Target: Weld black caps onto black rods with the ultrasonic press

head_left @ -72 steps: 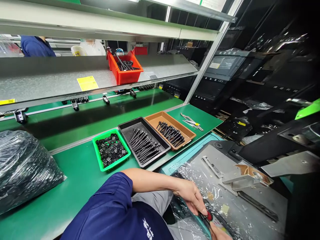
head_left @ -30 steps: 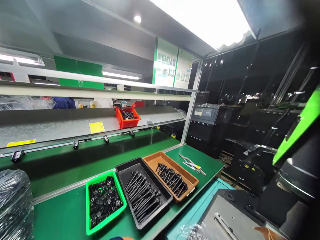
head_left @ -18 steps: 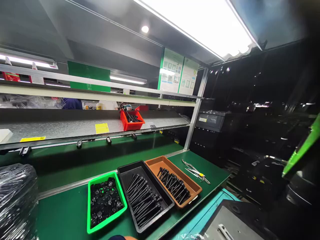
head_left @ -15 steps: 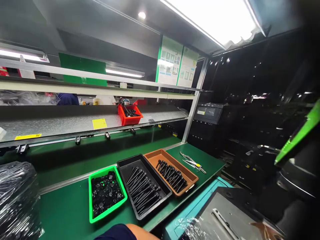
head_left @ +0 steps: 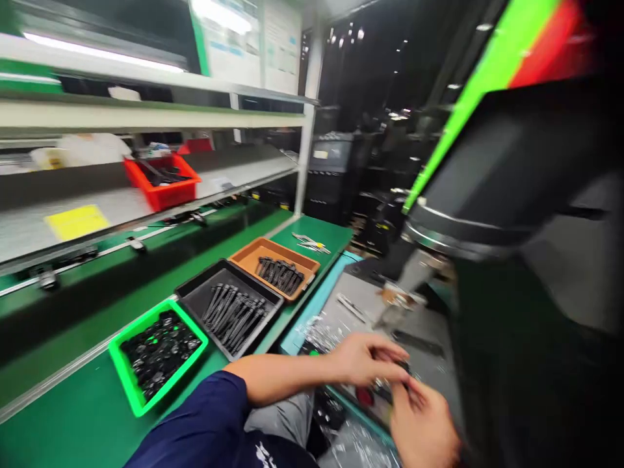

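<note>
My left hand reaches in from a navy sleeve and meets my right hand at the lower right. The fingertips of both hands are pinched together, closed around a small dark piece that is mostly hidden and blurred. Just beyond them lies a grey metal work surface of a machine with a teal edge. Below the hands a red round spot shows, along with clear plastic bags.
On the green bench stand a green tray of small black parts, a black tray and a brown tray of black rods. Pliers lie behind. A red bin sits on the shelf. A dark machine body rises right.
The view has swung right and down, so the trays appear further left. Both my hands have come into view, held together over the machine's side.
</note>
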The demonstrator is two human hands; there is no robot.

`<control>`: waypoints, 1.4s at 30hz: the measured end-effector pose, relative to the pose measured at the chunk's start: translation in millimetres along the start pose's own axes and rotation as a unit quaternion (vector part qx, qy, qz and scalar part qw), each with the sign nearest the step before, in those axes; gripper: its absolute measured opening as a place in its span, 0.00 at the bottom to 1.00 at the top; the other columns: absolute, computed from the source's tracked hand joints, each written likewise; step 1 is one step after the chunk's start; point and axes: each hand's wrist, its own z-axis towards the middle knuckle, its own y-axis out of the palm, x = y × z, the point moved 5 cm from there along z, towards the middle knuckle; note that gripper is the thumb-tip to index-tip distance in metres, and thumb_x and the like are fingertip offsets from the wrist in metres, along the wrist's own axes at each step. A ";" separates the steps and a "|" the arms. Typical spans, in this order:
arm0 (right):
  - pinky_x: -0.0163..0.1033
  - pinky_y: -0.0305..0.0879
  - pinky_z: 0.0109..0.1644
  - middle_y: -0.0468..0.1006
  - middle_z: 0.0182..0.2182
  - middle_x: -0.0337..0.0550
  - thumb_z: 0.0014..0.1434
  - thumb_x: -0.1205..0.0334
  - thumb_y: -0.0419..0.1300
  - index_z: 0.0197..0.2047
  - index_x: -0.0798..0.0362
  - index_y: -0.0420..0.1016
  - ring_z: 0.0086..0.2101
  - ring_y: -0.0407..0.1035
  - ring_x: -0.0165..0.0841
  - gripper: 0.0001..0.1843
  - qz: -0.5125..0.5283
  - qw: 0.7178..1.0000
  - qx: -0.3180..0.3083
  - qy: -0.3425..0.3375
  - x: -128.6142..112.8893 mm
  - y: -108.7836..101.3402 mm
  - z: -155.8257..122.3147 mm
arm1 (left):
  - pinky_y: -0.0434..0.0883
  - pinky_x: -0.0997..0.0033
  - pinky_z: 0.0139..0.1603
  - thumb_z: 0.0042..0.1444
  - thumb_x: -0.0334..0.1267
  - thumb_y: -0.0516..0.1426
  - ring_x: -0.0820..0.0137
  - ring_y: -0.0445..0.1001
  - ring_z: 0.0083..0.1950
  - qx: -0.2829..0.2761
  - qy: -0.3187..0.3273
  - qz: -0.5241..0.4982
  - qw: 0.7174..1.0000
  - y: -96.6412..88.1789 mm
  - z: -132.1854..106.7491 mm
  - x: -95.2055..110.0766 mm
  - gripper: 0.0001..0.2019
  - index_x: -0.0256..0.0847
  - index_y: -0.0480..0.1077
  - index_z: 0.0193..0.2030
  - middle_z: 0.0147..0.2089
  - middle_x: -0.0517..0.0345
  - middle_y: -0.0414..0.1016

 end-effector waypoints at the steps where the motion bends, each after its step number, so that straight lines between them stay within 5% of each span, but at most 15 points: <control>1: 0.45 0.71 0.37 0.81 0.35 0.55 0.57 0.35 0.59 0.41 0.57 0.76 0.35 0.75 0.45 0.30 -0.023 1.000 0.014 0.015 6.8 -4.0 -3.2 | 0.72 0.71 0.43 0.45 0.42 0.70 0.72 0.73 0.36 0.011 -0.004 0.005 1.000 -5.2 5.9 1.0 0.25 0.33 0.78 0.50 0.36 0.53 0.78; 4: 0.48 0.71 0.44 0.79 0.45 0.57 0.54 0.37 0.58 0.46 0.56 0.75 0.42 0.75 0.47 0.30 -0.038 0.999 0.019 0.035 26.1 -11.7 -7.8 | 0.69 0.74 0.38 0.44 0.41 0.70 0.74 0.71 0.33 0.060 0.033 0.052 0.996 -25.3 34.4 4.4 0.19 0.32 0.79 0.42 0.32 0.57 0.77; 9: 0.47 0.74 0.41 0.80 0.43 0.53 0.54 0.39 0.59 0.49 0.52 0.73 0.40 0.76 0.44 0.28 0.029 0.989 -0.012 0.142 65.1 -21.5 -27.8 | 0.68 0.73 0.34 0.46 0.41 0.68 0.73 0.71 0.30 0.091 0.106 0.104 0.985 -44.5 94.4 1.1 0.15 0.34 0.80 0.39 0.29 0.57 0.77; 15: 0.47 0.74 0.45 0.81 0.40 0.50 0.54 0.41 0.58 0.51 0.52 0.72 0.40 0.77 0.43 0.28 0.045 0.984 -0.035 0.166 85.1 -31.7 -50.4 | 0.72 0.66 0.53 0.51 0.35 0.65 0.65 0.79 0.47 0.085 0.152 0.184 0.967 -37.3 159.2 4.6 0.11 0.37 0.80 0.41 0.45 0.48 0.82; 18: 0.46 0.74 0.44 0.81 0.40 0.50 0.54 0.41 0.58 0.51 0.52 0.71 0.40 0.76 0.43 0.28 0.040 0.982 -0.035 0.182 96.7 -39.1 -58.7 | 0.72 0.65 0.54 0.52 0.34 0.64 0.63 0.79 0.48 0.062 0.156 0.221 0.961 -32.9 179.5 4.2 0.10 0.37 0.80 0.42 0.46 0.48 0.82; 25: 0.45 0.73 0.43 0.80 0.38 0.49 0.55 0.41 0.58 0.50 0.52 0.72 0.38 0.76 0.42 0.28 0.059 0.975 -0.052 0.209 122.1 -46.4 -75.7 | 0.72 0.65 0.53 0.53 0.32 0.62 0.64 0.78 0.46 0.018 0.186 0.302 0.935 -39.1 199.7 11.7 0.08 0.40 0.82 0.39 0.42 0.53 0.82; 38: 0.45 0.72 0.44 0.80 0.38 0.49 0.56 0.41 0.59 0.51 0.53 0.72 0.38 0.76 0.41 0.28 0.088 0.966 -0.086 0.228 132.4 -46.5 -77.0 | 0.74 0.66 0.49 0.54 0.33 0.58 0.66 0.79 0.43 -0.099 0.230 0.309 0.917 -47.7 216.0 15.7 0.10 0.42 0.81 0.38 0.41 0.56 0.82; 42: 0.47 0.71 0.48 0.80 0.40 0.51 0.55 0.41 0.59 0.50 0.53 0.72 0.40 0.76 0.43 0.28 0.076 0.968 -0.033 0.236 149.2 -53.6 -72.9 | 0.72 0.63 0.54 0.56 0.34 0.56 0.64 0.79 0.45 -0.104 0.232 0.295 0.921 -48.3 212.2 19.7 0.12 0.38 0.81 0.40 0.42 0.51 0.82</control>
